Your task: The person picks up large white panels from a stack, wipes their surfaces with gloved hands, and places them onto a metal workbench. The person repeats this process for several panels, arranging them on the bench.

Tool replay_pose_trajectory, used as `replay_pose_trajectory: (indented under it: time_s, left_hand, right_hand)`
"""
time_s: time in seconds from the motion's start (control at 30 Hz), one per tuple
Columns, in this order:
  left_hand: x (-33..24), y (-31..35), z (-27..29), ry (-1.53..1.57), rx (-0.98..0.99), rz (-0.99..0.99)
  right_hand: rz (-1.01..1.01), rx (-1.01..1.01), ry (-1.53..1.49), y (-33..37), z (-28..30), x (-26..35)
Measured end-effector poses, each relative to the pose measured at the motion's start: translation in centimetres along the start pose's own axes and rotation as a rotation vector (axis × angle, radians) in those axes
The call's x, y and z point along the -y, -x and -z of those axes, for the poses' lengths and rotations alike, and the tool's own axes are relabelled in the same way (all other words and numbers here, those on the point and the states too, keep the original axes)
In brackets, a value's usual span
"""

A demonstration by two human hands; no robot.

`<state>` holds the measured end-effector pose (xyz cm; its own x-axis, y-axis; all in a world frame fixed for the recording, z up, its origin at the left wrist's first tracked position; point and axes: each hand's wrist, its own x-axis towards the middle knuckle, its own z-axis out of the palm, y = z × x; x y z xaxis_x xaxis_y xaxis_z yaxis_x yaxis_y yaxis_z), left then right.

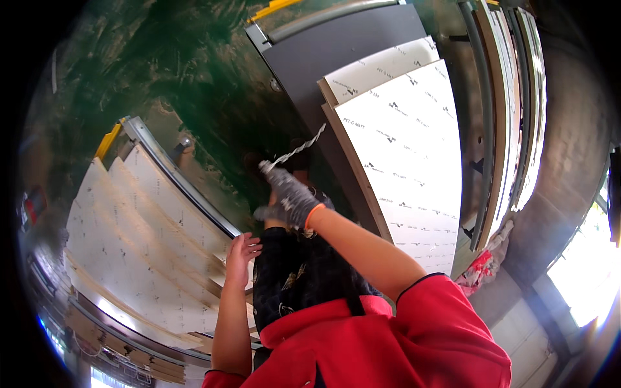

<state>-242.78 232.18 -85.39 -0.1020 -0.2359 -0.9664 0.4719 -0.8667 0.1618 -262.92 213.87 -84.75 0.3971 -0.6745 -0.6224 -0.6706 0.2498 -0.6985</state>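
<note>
Down below me the green floor (pixel 181 71) fills most of the view, streaked and worn, and I take it as my landmark. To the right of its open middle lies a stack of large white panels (pixel 404 161) with small dark marks scattered over their film, resting on a dark grey board (pixel 336 45) that runs toward the top of the view. Further right of the floor's middle, more boards stand on edge (pixel 511 110) in a row, with a red and white cloth (pixel 482 268) bunched at their foot. To the left of the floor's middle a second pile of pale panels (pixel 129 239) fans out in steps, edged by a grey metal rail (pixel 181 174) with a yellow end.

Over the floor's middle my right hand (pixel 288 197), in a grey knitted glove with an orange cuff, is raised; its fingers are curled tight around the end of a twisted pale strip (pixel 299 150), which runs up and to the right from my fist and ends over the edge of the dark board. My bare left hand (pixel 240 249) sits lower, at the near edge of the left pile, fingers loosely bent and a little apart, touching the panel edge; whether they grip it I cannot tell.
</note>
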Motion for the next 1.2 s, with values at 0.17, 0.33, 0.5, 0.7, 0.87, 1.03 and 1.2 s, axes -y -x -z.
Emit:
replay_pose_trajectory:
  time_s: [0.17, 0.33, 0.5, 0.7, 0.87, 1.03, 1.2]
  left_hand:
    - [-6.7, 5.2, -4.3, 0.262, 0.072, -0.126]
    - [-9.6, 7.3, 1.2, 0.347, -0.114, -0.377]
    - [-14.6, 13.2, 3.5, 0.274, -0.084, -0.453]
    - [-21.5, 21.9, -3.7, 0.183, 0.21, -0.638]
    - [-22.9, 22.2, -3.9, -0.046, 0.084, -0.897]
    - [-23.5, 25.2, -2.5, -0.174, 0.148, -0.785]
    - [-23.3, 27.0, -3.5, -0.424, 0.056, -0.939]
  right_hand:
    - [0.193, 0.347, 0.21, 2.8, -2.7, 7.8]
    - [0.252, 0.296, 0.288, 4.8, 1.6, 11.8]
    - [0.58, -0.025, 0.467, 5.7, 8.4, 17.9]
    - [0.817, 0.013, 0.698, 8.9, 8.5, 28.7]
    - [0.968, 0.04, 0.905, 11.2, 7.5, 31.7]
    - [0.954, 0.003, 0.993, 12.4, 8.5, 32.4]
    - [0.934, 0.03, 1.109, 13.3, 8.9, 32.8]
